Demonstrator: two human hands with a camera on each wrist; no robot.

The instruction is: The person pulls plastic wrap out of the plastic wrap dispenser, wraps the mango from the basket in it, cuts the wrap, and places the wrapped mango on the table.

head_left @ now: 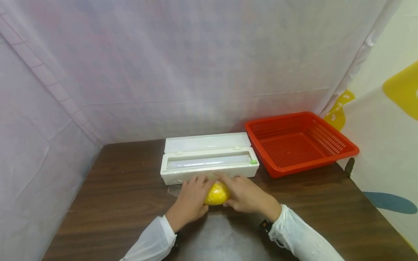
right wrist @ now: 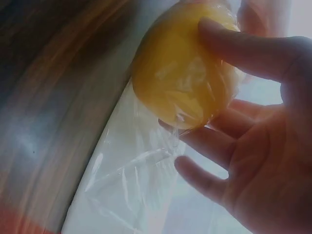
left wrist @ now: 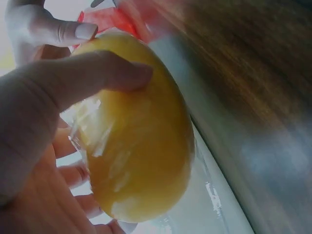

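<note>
A round yellow fruit wrapped in clear plastic film (head_left: pixel 217 193) is grasped between the left hand (head_left: pixel 190 200) and the right hand (head_left: pixel 247 197), thumbs laid over its top and fingers curved beneath, directly in front of the long white plastic film dispenser box (head_left: pixel 209 162) with its lid raised. Loose film is seen under the right fingers (right wrist: pixel 204 176). A red perforated plastic basket (head_left: pixel 299 142) is placed to the right of the box on the dark wooden table (head_left: pixel 107 188). No legible writing is visible.

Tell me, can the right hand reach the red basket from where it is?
Probably yes. The right hand holds the yellow fruit, and bare table lies between it and the red basket, with nothing in the way.
</note>
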